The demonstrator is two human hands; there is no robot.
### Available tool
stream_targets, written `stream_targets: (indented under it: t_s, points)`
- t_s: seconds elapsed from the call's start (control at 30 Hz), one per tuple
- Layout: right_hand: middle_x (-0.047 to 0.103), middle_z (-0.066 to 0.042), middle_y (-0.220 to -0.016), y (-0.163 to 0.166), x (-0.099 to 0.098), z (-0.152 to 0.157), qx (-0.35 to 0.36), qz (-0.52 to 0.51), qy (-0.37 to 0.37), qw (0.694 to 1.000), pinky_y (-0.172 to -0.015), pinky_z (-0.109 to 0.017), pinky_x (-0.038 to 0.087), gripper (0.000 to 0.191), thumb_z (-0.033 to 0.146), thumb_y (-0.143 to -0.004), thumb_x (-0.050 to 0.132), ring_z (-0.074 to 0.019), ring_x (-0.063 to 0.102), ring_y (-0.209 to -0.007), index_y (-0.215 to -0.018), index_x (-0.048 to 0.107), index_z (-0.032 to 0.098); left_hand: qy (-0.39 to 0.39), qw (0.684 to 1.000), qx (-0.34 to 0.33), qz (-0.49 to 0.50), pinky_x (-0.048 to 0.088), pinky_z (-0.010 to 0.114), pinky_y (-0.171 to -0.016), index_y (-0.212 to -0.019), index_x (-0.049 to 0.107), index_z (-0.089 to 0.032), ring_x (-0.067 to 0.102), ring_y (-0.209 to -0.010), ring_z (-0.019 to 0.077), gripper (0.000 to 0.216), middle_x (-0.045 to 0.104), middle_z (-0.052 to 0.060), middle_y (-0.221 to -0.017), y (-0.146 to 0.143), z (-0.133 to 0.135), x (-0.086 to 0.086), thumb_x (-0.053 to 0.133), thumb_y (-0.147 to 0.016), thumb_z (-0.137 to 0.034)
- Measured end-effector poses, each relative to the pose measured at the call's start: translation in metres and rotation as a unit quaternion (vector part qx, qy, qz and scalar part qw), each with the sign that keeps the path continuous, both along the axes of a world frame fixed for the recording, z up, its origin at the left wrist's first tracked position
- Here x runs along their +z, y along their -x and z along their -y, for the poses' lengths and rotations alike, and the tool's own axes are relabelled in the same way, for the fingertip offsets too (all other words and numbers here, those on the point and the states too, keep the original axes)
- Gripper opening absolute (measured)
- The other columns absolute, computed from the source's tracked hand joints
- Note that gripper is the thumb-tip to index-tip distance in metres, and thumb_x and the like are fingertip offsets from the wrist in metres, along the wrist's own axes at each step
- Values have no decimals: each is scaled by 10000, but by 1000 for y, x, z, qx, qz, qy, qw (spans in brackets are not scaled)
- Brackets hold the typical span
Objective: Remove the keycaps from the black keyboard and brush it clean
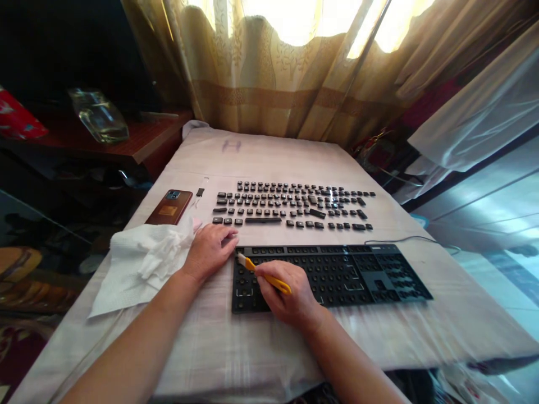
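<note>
A black keyboard frame (357, 275) with its keycaps removed lies on the cloth-covered table (261, 348). My right hand (290, 297) grips a small brush with a yellow handle (269, 278), its bristle tip touching the frame's upper left corner. My left hand (210, 249) rests flat on the cloth just left of the frame, fingers curled loosely toward its corner, holding nothing. Beyond the frame the loose keycaps (295, 205) are laid out in rows.
White paper tissue (138, 261) lies crumpled by my left wrist. A brown phone (169, 207) sits behind it, near a small dark part (200, 192). The keyboard's cable (404, 240) trails right. A glass vessel (99, 115) stands on a side shelf; curtains hang behind.
</note>
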State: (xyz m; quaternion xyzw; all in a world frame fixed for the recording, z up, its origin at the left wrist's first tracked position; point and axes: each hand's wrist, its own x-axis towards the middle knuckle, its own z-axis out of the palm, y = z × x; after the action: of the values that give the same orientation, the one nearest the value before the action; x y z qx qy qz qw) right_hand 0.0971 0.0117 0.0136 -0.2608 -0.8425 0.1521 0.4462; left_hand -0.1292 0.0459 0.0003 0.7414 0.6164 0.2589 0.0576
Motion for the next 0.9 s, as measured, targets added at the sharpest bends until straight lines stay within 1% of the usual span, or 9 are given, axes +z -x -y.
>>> stream_targets:
  t_s: [0.17,0.3,0.4,0.53,0.63,0.77,0.9]
  points:
    - [771,-63,-831,0,-1,1,2,-2,0,1000,-687,-295,599,104,141,-953,547,-186,747,-713,-999,613,208,3,1000,-3,7,495,418,-868,-984,742,-214,675,-899,263,183,769,57,-914,0,-1,-1,617,-878,-293]
    - [776,-63,-839,-1,-1,1,16,0,18,1000,-688,-298,605,98,147,-951,563,-189,752,-716,-1004,622,206,6,1000,-2,10,489,407,-862,-976,739,-223,671,-894,253,171,769,48,-915,1,-1,-1,620,-879,-297]
    - [785,-57,-862,-3,0,1,24,-26,35,999,-714,-288,616,116,149,-947,577,-181,763,-744,-1030,632,209,6,1000,-1,13,485,402,-859,-978,735,-218,669,-894,250,168,767,47,-915,1,-1,-2,617,-880,-285]
    - [791,-65,-896,-7,2,-1,-21,-72,40,996,-730,-271,627,153,137,-934,587,-174,772,-775,-1057,642,210,6,1000,-3,14,480,401,-870,-986,730,-218,668,-904,245,164,766,44,-927,2,0,-3,615,-886,-281]
    - [789,-66,-889,-7,3,-3,-34,-64,32,997,-718,-271,629,137,134,-927,590,-176,772,-759,-1030,643,208,6,1000,-4,12,482,402,-867,-993,729,-221,667,-905,245,165,764,44,-930,2,0,-3,619,-888,-282]
    - [781,-60,-844,-4,3,-4,-20,-35,17,999,-691,-283,626,110,149,-936,579,-184,763,-725,-1010,637,204,4,1000,-2,12,483,410,-865,-990,730,-215,668,-903,251,161,763,46,-920,2,1,-3,623,-886,-275]
    - [782,-59,-839,-2,2,-4,-5,-14,13,1000,-690,-294,625,123,140,-945,558,-189,761,-724,-1008,644,201,3,1000,-2,15,487,406,-861,-985,732,-214,670,-903,251,154,765,47,-922,1,0,-3,633,-881,-268]
